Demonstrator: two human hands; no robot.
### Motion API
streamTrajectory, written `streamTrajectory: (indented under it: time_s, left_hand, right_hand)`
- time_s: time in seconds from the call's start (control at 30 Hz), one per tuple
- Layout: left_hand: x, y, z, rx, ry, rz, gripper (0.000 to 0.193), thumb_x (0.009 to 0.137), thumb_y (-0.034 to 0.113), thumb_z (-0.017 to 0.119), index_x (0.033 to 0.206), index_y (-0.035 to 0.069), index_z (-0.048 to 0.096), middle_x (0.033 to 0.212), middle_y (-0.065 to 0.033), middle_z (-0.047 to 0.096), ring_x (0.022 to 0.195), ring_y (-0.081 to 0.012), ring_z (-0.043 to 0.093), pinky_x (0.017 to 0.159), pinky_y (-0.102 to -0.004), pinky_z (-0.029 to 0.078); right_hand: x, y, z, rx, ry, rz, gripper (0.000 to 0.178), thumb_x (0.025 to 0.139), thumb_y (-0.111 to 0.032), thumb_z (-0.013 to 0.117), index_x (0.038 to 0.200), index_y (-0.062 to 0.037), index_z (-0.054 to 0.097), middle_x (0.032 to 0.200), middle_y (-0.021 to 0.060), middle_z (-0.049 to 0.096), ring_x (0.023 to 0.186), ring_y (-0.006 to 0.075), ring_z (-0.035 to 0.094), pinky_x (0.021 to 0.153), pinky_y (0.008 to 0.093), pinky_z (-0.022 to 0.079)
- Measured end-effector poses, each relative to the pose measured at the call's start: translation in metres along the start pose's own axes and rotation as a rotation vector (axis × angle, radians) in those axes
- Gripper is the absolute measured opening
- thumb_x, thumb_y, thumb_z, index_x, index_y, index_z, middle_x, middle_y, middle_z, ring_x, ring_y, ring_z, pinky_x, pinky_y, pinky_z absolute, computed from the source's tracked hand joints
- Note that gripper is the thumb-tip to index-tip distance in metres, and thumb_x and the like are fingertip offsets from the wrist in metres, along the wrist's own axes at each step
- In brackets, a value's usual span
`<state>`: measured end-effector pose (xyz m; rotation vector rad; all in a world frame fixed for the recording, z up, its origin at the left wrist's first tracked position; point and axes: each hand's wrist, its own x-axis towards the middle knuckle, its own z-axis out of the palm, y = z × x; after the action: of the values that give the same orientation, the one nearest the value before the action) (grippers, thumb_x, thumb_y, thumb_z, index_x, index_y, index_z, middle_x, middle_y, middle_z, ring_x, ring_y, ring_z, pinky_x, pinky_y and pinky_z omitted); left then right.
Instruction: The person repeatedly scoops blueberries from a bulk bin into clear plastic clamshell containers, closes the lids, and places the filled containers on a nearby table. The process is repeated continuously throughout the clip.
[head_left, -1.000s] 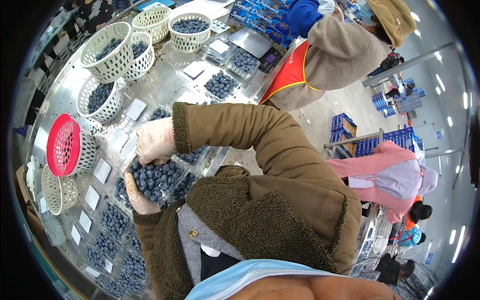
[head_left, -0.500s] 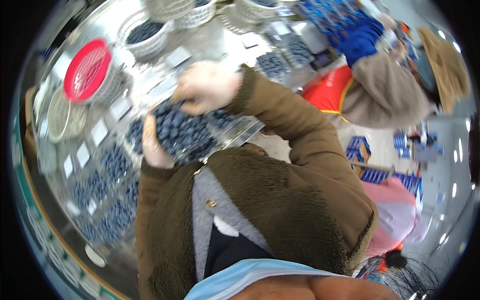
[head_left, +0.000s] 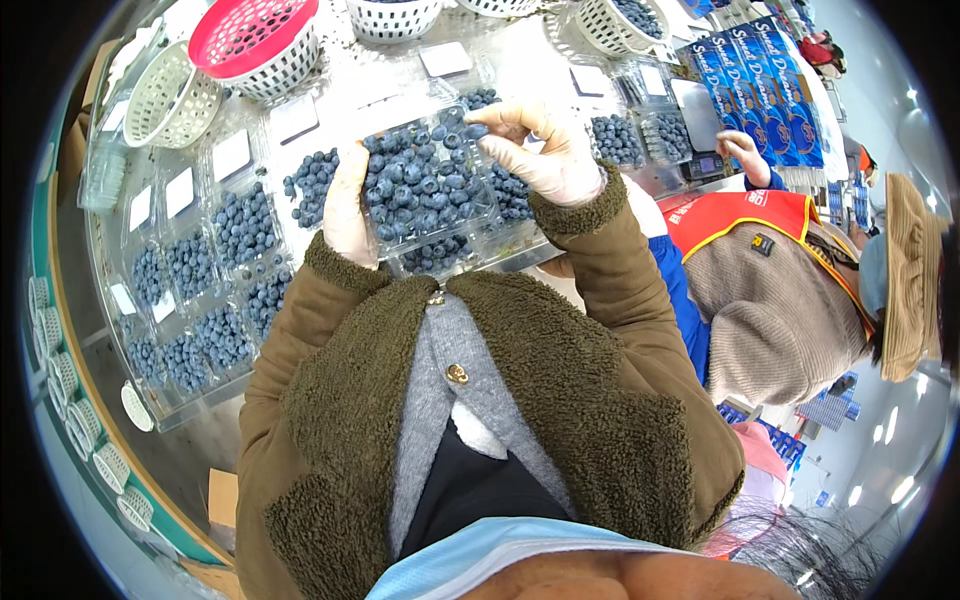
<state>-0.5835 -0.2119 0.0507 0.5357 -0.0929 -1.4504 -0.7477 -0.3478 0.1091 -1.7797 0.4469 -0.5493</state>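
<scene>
A clear plastic punnet (head_left: 425,238) full of blueberries is held up over the metal table. My left hand (head_left: 348,205), in a thin pale glove, grips it by its left side. At the punnet's upper right corner, my gloved right hand (head_left: 545,150) has thumb and forefinger pinched around a blueberry (head_left: 476,131). Loose blueberries (head_left: 415,185) are heaped in the punnet below these fingers. More filled punnets lie beneath and beside it, partly hidden by it and by my hands.
Rows of filled punnets (head_left: 245,222) with white cards (head_left: 231,154) lie to the left. Farther off stand a red basket (head_left: 250,35) on a white one, and several white baskets (head_left: 395,18). A co-worker in a red vest (head_left: 745,215) stands right, near blue printed cartons (head_left: 755,95).
My right hand has moved right, from among the berries to the punnet's upper right corner. My left hand still holds the punnet. The whole view has shifted.
</scene>
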Motion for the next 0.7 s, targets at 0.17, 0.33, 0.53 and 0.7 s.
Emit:
streamTrajectory:
  time_s: [0.17, 0.33, 0.53, 0.7]
  left_hand:
    - [-0.003, 0.004, 0.006, -0.028, -0.002, 0.008, 0.040, 0.091, 0.033, 0.042, 0.120, 0.007, 0.042, 0.114, -0.0133, 0.052, 0.098, -0.0258, 0.056, 0.085, -0.0402, 0.048]
    - [-0.003, 0.008, 0.008, -0.060, -0.018, 0.002, 0.040, 0.091, 0.033, 0.042, 0.121, 0.007, 0.041, 0.114, -0.0135, 0.053, 0.098, -0.0265, 0.056, 0.084, -0.0411, 0.048]
    - [-0.003, 0.007, 0.007, -0.101, 0.029, -0.083, 0.043, 0.089, 0.037, 0.044, 0.116, 0.005, 0.046, 0.109, -0.0138, 0.056, 0.095, -0.0252, 0.057, 0.082, -0.0402, 0.049]
    - [-0.004, 0.003, -0.004, 0.017, -0.017, -0.026, 0.050, 0.088, 0.043, 0.044, 0.118, 0.003, 0.044, 0.110, -0.0133, 0.054, 0.096, -0.0239, 0.056, 0.084, -0.0389, 0.048]
  right_hand:
    - [0.000, 0.010, 0.010, -0.010, 0.204, 0.019, 0.029, 0.082, -0.010, 0.060, 0.110, -0.0052, 0.057, 0.084, -0.0001, 0.060, 0.069, 0.0050, 0.052, 0.064, 0.0184, 0.044]
    - [-0.005, 0.030, 0.018, 0.183, 0.136, 0.320, 0.032, 0.087, -0.020, 0.053, 0.116, -0.0047, 0.053, 0.087, 0.0000, 0.059, 0.061, 0.0033, 0.050, 0.057, 0.0161, 0.043]
    - [0.004, 0.035, 0.024, 0.282, 0.033, 0.400, 0.037, 0.089, -0.024, 0.050, 0.120, -0.0049, 0.048, 0.087, 0.0008, 0.058, 0.058, 0.0019, 0.048, 0.049, 0.0153, 0.041]
    - [-0.004, 0.027, 0.041, 0.192, 0.151, 0.280, 0.035, 0.090, -0.023, 0.047, 0.118, -0.0032, 0.048, 0.088, -0.0018, 0.055, 0.062, 0.0023, 0.044, 0.055, 0.0168, 0.039]
